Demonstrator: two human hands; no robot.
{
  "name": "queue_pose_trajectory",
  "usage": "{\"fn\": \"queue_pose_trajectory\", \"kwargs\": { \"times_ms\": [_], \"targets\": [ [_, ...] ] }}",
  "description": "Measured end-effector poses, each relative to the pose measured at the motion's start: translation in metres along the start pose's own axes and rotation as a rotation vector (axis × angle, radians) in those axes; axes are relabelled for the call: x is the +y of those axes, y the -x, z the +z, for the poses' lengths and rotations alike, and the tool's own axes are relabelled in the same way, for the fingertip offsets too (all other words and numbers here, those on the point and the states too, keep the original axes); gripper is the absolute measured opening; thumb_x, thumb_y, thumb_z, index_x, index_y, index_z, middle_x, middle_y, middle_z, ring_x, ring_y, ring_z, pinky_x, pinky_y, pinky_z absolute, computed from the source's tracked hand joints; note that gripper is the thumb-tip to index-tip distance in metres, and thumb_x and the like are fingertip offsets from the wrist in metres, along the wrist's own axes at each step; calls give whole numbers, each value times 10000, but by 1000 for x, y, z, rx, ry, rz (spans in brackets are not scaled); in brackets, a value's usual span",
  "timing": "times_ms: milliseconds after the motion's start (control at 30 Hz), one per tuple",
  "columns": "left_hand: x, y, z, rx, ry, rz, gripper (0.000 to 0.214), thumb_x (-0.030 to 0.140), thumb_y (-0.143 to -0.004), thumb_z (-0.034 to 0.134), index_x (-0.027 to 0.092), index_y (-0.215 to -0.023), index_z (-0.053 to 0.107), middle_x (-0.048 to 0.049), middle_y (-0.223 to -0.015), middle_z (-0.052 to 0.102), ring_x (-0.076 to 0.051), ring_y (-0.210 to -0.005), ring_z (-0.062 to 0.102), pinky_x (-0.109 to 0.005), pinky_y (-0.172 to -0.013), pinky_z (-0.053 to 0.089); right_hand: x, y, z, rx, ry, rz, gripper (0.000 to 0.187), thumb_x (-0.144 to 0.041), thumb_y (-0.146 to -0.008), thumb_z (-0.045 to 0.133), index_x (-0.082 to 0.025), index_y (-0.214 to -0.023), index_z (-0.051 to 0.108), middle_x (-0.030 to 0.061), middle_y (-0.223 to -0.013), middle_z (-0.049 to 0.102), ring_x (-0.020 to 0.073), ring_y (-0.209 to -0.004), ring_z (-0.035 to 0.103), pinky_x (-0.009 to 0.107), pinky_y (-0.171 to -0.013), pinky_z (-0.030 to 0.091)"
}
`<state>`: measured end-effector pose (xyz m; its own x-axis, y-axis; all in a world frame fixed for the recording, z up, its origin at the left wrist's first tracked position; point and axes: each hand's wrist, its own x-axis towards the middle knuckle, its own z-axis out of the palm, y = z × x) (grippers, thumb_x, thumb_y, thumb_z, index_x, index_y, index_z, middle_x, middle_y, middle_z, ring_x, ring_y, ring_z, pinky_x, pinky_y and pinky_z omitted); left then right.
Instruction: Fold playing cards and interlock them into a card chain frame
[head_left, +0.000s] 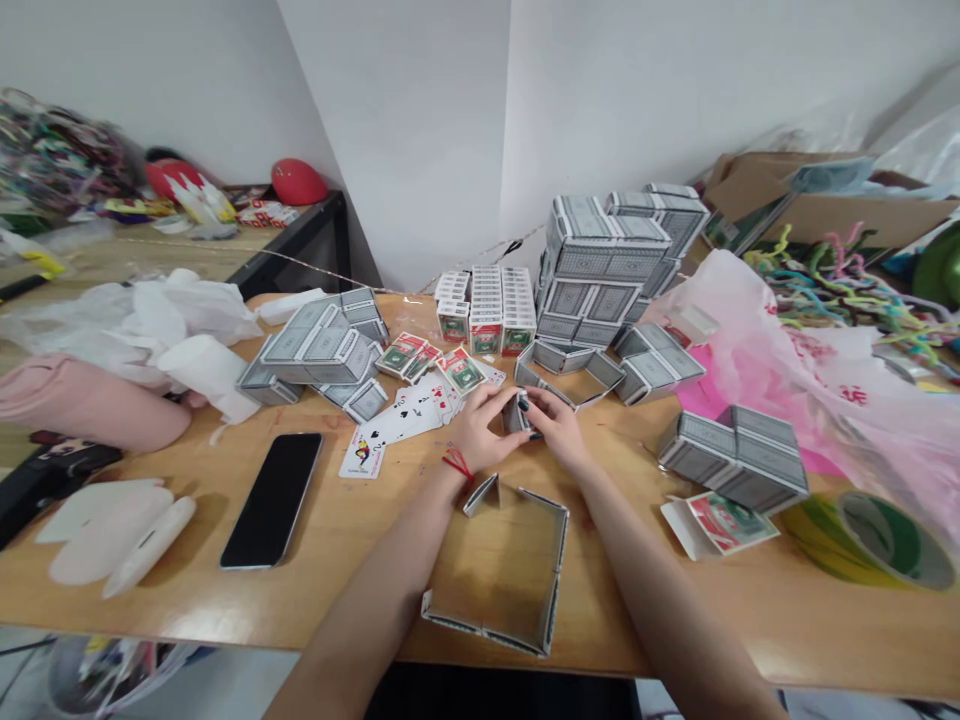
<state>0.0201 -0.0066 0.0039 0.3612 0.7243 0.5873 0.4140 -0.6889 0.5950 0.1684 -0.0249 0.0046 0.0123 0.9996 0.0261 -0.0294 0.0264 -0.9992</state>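
My left hand point(480, 432) and my right hand point(553, 428) meet at the middle of the wooden table point(337, 540), both pinched on a small stack of grey-backed cards point(517, 414). A red string circles my left wrist. Just below my hands stands a square wall of joined cards point(517, 570), upright on the table. Loose face-up playing cards point(405, 415) fan out to the left of my hands. Another open card frame point(574, 368) lies just beyond my fingers.
Stacks of card packs point(487, 310) and grey card blocks point(607, 260) stand at the back; more blocks point(322, 350) point(739, 455) lie left and right. A black phone point(274, 497), a green tape roll point(885, 540), a pink plastic bag point(810, 390) and another person's arm point(82, 405) are nearby.
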Motion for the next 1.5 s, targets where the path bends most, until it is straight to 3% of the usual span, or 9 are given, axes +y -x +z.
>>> {"fn": "queue_pose_trajectory", "kwargs": {
  "times_ms": [433, 967, 1133, 1300, 1500],
  "targets": [
    [5, 1, 0, 15, 10, 3, 557, 420, -665, 627, 206, -1160, 486, -70, -992, 541, -197, -929, 522, -373, -820, 455, 3, -1, 1, -59, -139, 103, 403, -473, -675, 604, -221, -986, 560, 23, -801, 635, 175, -733, 584, 258, -583, 450],
    [4, 1, 1, -16, 30, -24, 568, 428, -672, 634, 225, -1176, 471, -61, -959, 529, -184, -893, 524, -355, -776, 477, 8, -3, 3, 5, -203, 76, 398, -415, -633, 654, -231, -964, 531, 11, -844, 628, 153, -728, 587, 261, -630, 465],
    [7, 1, 2, -12, 47, -31, 470, 400, -692, 621, 219, -1111, 512, -52, -925, 521, -172, -859, 526, -341, -752, 483, 12, -4, 2, -8, -219, 55, 436, -364, -647, 659, -232, -1036, 512, 8, -855, 609, 144, -747, 569, 266, -680, 452],
    [10, 0, 4, -80, 129, -117, 588, 390, -707, 610, 198, -1220, 394, -55, -925, 555, -137, -729, 539, -304, -658, 501, 9, -4, 2, -31, -230, 35, 381, -360, -665, 645, -222, -1004, 543, 13, -915, 600, 145, -792, 548, 262, -721, 431],
    [7, 1, 5, -48, 63, -94, 598, 465, -673, 624, 195, -1180, 457, -69, -944, 568, -167, -813, 556, -322, -725, 496, 6, -4, -1, -90, -242, 93, 308, -384, -658, 655, -187, -886, 592, 4, -807, 590, 122, -683, 505, 225, -603, 394]
  ]
}}
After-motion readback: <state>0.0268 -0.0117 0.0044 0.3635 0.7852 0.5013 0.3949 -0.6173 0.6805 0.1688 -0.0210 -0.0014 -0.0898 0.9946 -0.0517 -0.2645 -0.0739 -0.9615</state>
